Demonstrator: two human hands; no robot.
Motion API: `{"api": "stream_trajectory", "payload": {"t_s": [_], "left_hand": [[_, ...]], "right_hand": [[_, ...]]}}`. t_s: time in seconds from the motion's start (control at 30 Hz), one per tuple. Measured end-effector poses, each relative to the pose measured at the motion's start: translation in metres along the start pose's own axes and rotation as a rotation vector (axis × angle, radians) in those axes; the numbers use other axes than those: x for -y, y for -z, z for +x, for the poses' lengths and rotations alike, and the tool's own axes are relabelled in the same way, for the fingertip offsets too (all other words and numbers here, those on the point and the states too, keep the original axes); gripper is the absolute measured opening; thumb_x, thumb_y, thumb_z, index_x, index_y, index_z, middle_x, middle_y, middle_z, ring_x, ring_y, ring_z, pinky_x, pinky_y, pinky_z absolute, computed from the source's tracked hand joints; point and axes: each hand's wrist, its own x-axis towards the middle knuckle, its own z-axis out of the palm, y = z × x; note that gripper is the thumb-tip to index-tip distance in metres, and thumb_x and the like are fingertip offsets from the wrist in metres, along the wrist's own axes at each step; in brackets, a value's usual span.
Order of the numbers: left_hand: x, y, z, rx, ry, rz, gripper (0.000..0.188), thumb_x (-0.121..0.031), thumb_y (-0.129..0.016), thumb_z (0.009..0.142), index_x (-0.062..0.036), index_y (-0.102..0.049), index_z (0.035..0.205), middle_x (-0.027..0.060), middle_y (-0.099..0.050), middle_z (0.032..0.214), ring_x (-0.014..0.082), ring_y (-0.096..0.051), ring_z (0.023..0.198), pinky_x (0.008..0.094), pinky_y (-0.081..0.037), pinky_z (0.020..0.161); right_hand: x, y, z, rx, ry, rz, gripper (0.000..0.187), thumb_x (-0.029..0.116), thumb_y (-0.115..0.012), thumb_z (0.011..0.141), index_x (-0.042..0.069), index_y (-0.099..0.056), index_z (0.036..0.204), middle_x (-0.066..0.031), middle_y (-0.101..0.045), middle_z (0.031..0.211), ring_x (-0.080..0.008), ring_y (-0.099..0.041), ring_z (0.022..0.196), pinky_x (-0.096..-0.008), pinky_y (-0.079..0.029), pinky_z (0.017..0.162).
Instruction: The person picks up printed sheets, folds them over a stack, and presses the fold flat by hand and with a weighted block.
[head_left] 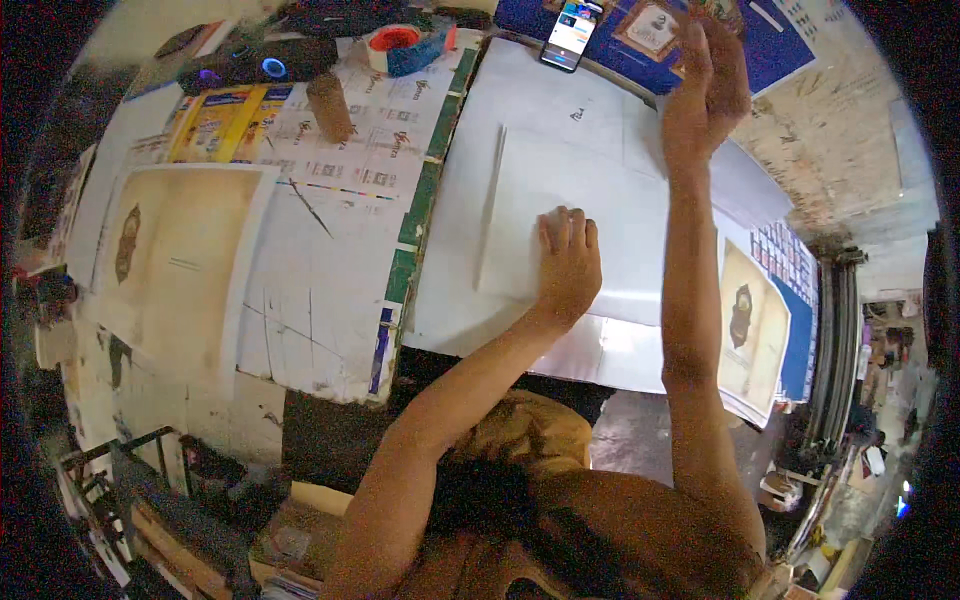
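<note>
Head view: the person's left hand [570, 265] lies palm down, fingers extended and slightly apart, on a stack of white sheets [515, 220] at the middle of the worktable. The right hand [712, 95] is raised at the far right, fingers loosely bent; whether it holds anything, I cannot tell. A lit phone [570, 40] lies beyond the sheets; a tan print [185, 265] lies left.

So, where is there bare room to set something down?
On the left table, below the thin stick, between beige print and green edge; on the right, white paper between phone and left hand. Crowded: left table's far end, with speaker, tape, brown cylinder.
</note>
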Motion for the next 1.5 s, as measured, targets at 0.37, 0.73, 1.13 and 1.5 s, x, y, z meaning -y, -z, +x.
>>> {"api": "stream_trajectory", "payload": {"t_s": [0.37,0.73,1.13,1.5], "left_hand": [[0.008,0.016,-0.007,-0.05,-0.092,-0.026,0.042,-0.021,-0.059,0.082,-0.0003,-0.055,0.119,0.0183,-0.047,0.129,0.0389,-0.039,0.126,0.0591,-0.026,0.109],[0.02,0.034,-0.048,0.101,-0.474,-0.078,0.051,-0.031,-0.069,0.076,-0.0048,-0.057,0.118,0.0122,-0.053,0.127,0.0277,-0.047,0.122,0.0471,-0.035,0.107],[0.031,0.042,-0.011,0.265,-0.813,0.07,0.034,-0.029,-0.059,0.089,0.0017,-0.061,0.103,0.017,-0.064,0.111,0.029,-0.063,0.1,0.0381,-0.052,0.086],[0.032,0.066,-0.007,0.281,-0.732,0.016,0.04,-0.019,-0.064,0.083,-0.0018,-0.058,0.119,0.0125,-0.056,0.123,0.0292,-0.053,0.117,0.0382,-0.044,0.101]], "right_hand": [[-0.109,0.079,-0.191,0.955,-0.283,-0.844,0.05,0.044,-0.044,0.097,0.022,-0.044,0.142,-0.0139,-0.042,0.146,-0.0344,-0.036,0.137,-0.0529,-0.028,0.111],[-0.103,0.08,-0.183,0.963,-0.322,-0.824,0.052,0.046,-0.04,0.098,0.022,-0.041,0.144,-0.0141,-0.038,0.149,-0.0332,-0.034,0.138,-0.0532,-0.024,0.112],[0.025,0.195,-0.133,1.308,-0.339,-0.445,0.083,0.046,-0.069,0.081,0.011,-0.032,0.148,-0.0185,-0.03,0.152,-0.0347,-0.026,0.142,-0.0498,-0.024,0.115],[0.013,0.227,-0.223,1.069,-0.076,-0.747,0.068,0.016,-0.068,0.074,-0.001,-0.045,0.135,-0.0213,-0.055,0.131,-0.0335,-0.059,0.116,-0.0424,-0.051,0.095]]}}
